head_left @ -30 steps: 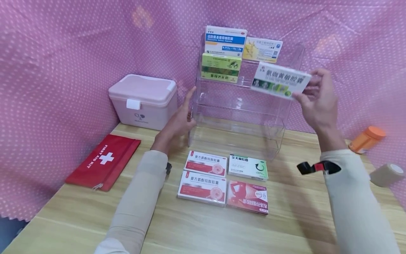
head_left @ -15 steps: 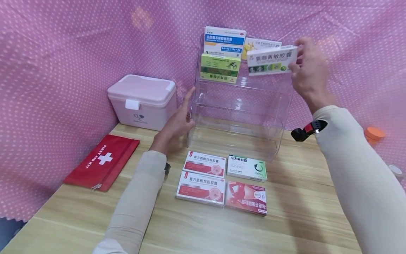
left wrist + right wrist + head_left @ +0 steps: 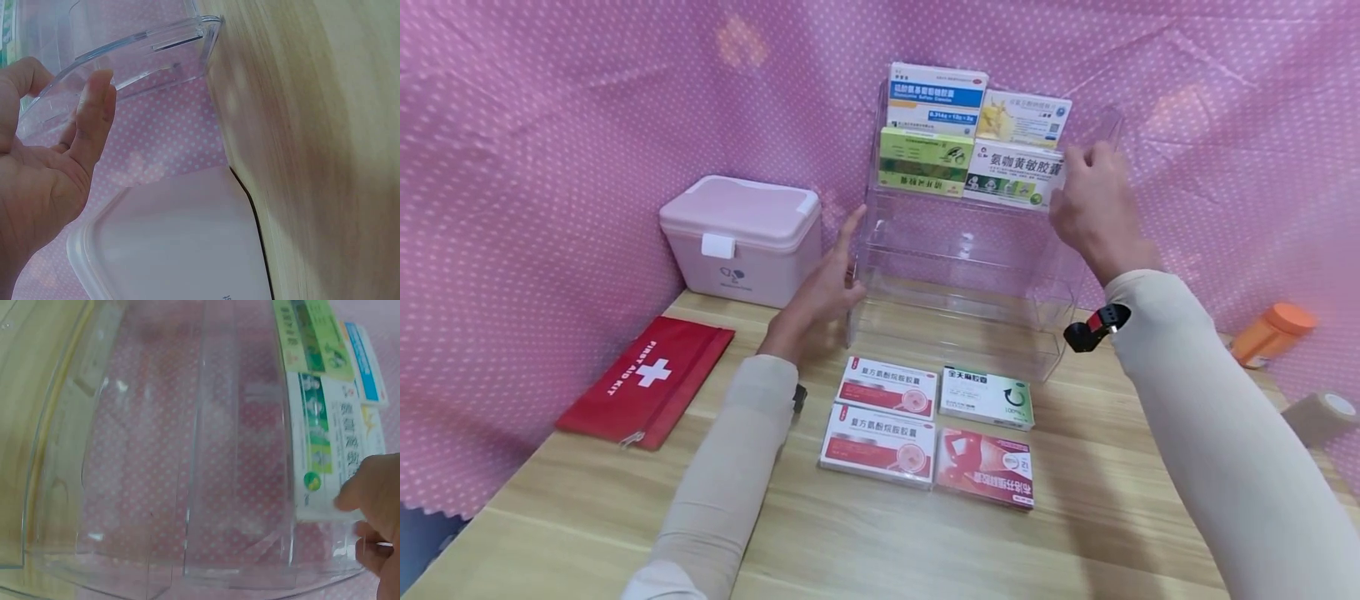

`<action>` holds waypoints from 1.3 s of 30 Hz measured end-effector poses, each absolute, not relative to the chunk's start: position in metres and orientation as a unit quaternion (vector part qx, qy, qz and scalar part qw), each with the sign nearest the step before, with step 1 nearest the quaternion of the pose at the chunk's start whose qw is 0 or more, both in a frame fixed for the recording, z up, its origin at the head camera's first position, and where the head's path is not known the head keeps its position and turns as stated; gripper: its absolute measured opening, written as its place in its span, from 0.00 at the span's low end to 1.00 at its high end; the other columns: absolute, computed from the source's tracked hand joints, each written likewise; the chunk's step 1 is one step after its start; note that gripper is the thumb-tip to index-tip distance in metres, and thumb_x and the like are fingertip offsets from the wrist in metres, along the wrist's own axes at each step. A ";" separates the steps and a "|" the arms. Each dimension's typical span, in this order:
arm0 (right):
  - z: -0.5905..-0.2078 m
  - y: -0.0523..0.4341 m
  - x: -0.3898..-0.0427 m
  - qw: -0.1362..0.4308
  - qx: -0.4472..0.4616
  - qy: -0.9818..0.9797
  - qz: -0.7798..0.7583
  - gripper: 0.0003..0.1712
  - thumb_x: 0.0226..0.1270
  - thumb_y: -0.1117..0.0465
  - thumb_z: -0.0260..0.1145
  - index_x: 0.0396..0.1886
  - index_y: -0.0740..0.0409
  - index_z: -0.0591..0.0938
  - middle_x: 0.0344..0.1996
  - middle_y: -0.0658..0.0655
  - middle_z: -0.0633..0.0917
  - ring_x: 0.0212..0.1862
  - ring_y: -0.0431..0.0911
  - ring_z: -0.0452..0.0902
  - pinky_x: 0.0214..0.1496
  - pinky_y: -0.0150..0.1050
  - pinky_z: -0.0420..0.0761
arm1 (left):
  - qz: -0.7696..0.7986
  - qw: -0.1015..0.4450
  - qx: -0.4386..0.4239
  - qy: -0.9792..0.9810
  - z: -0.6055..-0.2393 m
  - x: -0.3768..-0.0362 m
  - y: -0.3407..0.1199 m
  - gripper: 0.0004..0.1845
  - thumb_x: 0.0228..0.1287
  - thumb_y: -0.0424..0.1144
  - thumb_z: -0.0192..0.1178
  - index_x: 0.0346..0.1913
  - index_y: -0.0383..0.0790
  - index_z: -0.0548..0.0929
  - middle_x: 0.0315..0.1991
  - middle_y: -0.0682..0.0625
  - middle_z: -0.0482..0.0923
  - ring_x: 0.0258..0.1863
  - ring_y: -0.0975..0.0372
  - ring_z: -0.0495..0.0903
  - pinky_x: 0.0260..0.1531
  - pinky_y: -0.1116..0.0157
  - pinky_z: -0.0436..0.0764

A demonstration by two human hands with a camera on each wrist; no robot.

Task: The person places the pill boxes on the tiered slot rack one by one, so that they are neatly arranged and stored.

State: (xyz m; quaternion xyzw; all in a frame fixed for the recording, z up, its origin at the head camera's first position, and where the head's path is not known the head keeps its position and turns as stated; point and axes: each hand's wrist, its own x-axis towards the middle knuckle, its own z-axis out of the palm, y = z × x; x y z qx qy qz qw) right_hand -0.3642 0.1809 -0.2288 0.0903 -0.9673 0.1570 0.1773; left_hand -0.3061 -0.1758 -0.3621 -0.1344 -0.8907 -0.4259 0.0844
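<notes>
Both hands worked at the clear acrylic rack: the left hand, fingers straight, steadied its near side wall, while the right hand pinched the end of a white-and-green medicine box seated on the second tier. Nearest on the counter, four boxes lay flat, apart from the rack. Beyond stood a pink case; three boxes crowded the upper tiers.

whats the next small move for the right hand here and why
Probably let go and draw the right hand back. The white and green medicine box already stands in the clear acrylic rack beside the green box, with fingertips touching its end. Four boxes wait on the table, the left hand steadying the rack.
</notes>
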 end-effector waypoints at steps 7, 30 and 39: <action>-0.238 0.181 -0.352 0.208 0.125 -0.967 0.083 0.43 0.76 0.65 0.45 0.87 0.69 0.45 0.77 0.81 0.65 0.78 0.75 0.59 0.86 0.65 0.56 | -0.426 0.084 -0.133 -0.891 -0.364 -0.307 -0.175 0.68 0.65 0.24 0.63 0.81 0.91 0.31 0.87 0.42 0.52 0.42 0.51 0.76 0.36 0.58 0.81; -0.364 0.256 -0.280 0.277 0.095 -0.910 0.294 0.22 0.70 0.68 0.63 0.61 0.74 0.76 0.56 0.77 0.75 0.53 0.70 0.78 0.57 0.66 0.78 | -0.430 0.086 -0.134 -0.889 -0.366 -0.309 -0.175 0.68 0.64 0.23 0.63 0.82 0.87 0.31 0.90 0.47 0.42 0.53 0.45 0.79 0.37 0.57 0.84; -0.396 0.288 -0.269 0.092 0.089 -0.958 0.257 0.14 0.79 0.56 0.61 0.44 0.65 0.81 0.39 0.67 0.89 0.40 0.58 0.85 0.40 0.40 0.76 | -0.428 0.082 -0.132 -0.890 -0.364 -0.308 -0.174 0.68 0.65 0.24 0.62 0.81 0.89 0.30 0.90 0.46 0.42 0.51 0.45 0.80 0.35 0.55 0.84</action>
